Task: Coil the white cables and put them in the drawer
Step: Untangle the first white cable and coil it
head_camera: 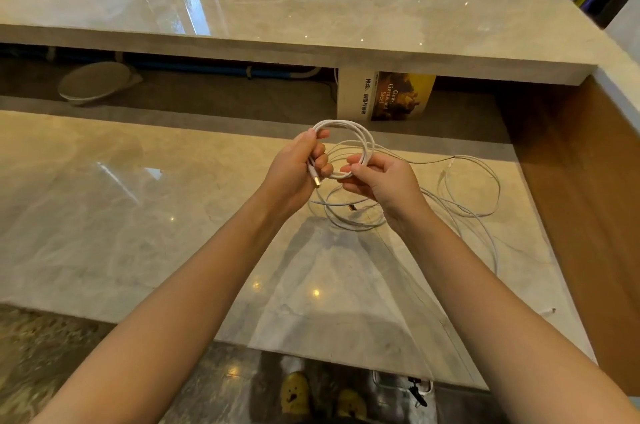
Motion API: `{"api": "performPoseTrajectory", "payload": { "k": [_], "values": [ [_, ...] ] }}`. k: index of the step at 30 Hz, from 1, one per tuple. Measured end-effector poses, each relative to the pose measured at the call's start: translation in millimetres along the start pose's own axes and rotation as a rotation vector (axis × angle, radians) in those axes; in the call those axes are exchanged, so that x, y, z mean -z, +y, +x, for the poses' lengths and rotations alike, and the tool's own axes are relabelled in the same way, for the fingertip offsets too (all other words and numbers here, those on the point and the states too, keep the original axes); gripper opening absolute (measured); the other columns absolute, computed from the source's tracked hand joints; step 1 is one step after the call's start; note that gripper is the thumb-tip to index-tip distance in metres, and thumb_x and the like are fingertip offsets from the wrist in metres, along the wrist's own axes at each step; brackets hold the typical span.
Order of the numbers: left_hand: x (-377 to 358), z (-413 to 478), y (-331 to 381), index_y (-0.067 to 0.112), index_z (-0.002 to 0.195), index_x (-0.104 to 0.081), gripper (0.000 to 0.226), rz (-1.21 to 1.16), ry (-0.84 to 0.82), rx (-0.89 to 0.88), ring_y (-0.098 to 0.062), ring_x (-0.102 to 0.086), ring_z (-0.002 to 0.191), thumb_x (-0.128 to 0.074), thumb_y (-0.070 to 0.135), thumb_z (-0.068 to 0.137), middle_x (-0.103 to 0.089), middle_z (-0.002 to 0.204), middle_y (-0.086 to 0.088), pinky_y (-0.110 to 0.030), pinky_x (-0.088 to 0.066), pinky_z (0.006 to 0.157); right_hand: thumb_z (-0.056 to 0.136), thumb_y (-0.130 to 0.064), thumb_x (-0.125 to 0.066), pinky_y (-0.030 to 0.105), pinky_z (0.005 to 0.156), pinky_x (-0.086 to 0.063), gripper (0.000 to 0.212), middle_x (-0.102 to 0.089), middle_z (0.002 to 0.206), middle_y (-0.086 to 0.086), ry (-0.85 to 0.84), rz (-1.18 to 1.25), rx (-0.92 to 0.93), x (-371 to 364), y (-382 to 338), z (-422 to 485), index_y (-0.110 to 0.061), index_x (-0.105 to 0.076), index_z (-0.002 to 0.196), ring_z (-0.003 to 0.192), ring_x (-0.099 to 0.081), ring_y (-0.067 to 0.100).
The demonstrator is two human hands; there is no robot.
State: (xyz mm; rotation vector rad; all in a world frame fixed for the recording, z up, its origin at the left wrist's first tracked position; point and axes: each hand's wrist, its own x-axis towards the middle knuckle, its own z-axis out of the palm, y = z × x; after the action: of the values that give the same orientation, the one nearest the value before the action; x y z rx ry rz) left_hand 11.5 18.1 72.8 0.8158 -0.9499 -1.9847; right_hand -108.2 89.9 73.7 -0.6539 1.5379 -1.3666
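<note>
A white cable (360, 136) is wound into a small coil held above the marble desk (138, 215). My left hand (298, 174) grips the coil's left side, with the cable's USB plug sticking out below the fingers. My right hand (381, 181) pinches the coil's lower right side. More loose white cables (467, 202) lie in tangled loops on the desk under and to the right of my hands. No drawer is in view.
A raised marble counter (311, 8) runs across the back. Under it stand a book (388, 96) and a round white dish (95, 82). A wooden side panel (581, 198) closes the right. My feet in yellow slippers (294, 392) show below the desk edge.
</note>
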Motion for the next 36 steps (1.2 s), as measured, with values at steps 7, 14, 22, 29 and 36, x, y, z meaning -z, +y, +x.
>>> {"api": "performPoseTrajectory", "payload": {
  "k": [7,14,22,29,36],
  "values": [
    [-5,0,-1,0.009,0.109,-0.061,0.028,0.506,0.167,-0.107,-0.013,-0.057,0.075,-0.036,0.019,0.101,-0.056,0.075,-0.002,-0.027,-0.05,0.081,0.09,-0.006,-0.056,0.031,0.083,-0.056,0.015,-0.071,0.098,0.01,0.121,0.113,-0.023,2,-2,0,-0.014,-0.068,0.09,0.093,-0.068,0.021],
    [-4,0,-3,0.009,0.109,-0.062,0.025,0.387,0.224,0.002,-0.018,-0.062,0.081,-0.04,0.019,0.1,-0.06,0.082,-0.006,-0.033,-0.057,0.077,0.093,-0.007,-0.051,0.032,0.083,-0.056,0.015,-0.071,0.09,0.01,0.023,0.174,0.009,7,-4,-2,-0.012,-0.065,0.096,0.089,-0.068,0.02],
    [-1,-3,5,0.007,0.114,-0.062,0.025,0.334,0.249,0.153,-0.02,-0.067,0.084,-0.045,0.016,0.098,-0.067,0.092,-0.01,-0.031,-0.06,0.072,0.089,-0.03,-0.06,0.029,0.066,-0.041,0.024,-0.063,0.081,0.004,-0.007,-0.679,0.184,21,-8,7,-0.01,-0.073,0.094,0.075,-0.053,0.014],
    [5,-5,15,0.007,0.114,-0.065,0.028,0.482,0.256,0.166,-0.018,-0.062,0.085,-0.041,0.006,0.098,-0.066,0.092,-0.009,-0.028,-0.057,0.076,0.088,-0.017,-0.061,0.031,0.067,-0.051,0.017,-0.062,0.065,0.007,0.053,-0.445,0.085,29,-4,11,-0.004,-0.072,0.087,0.062,-0.056,0.015],
    [4,-13,21,0.005,0.116,-0.063,0.029,0.252,0.189,0.256,-0.018,-0.071,0.076,-0.056,-0.002,0.088,-0.071,0.093,-0.014,-0.026,-0.06,0.065,0.088,-0.015,-0.062,0.029,0.065,-0.055,0.014,-0.063,0.06,0.005,0.107,-0.401,0.09,24,2,11,-0.006,-0.071,0.084,0.054,-0.058,0.014]
  ]
}}
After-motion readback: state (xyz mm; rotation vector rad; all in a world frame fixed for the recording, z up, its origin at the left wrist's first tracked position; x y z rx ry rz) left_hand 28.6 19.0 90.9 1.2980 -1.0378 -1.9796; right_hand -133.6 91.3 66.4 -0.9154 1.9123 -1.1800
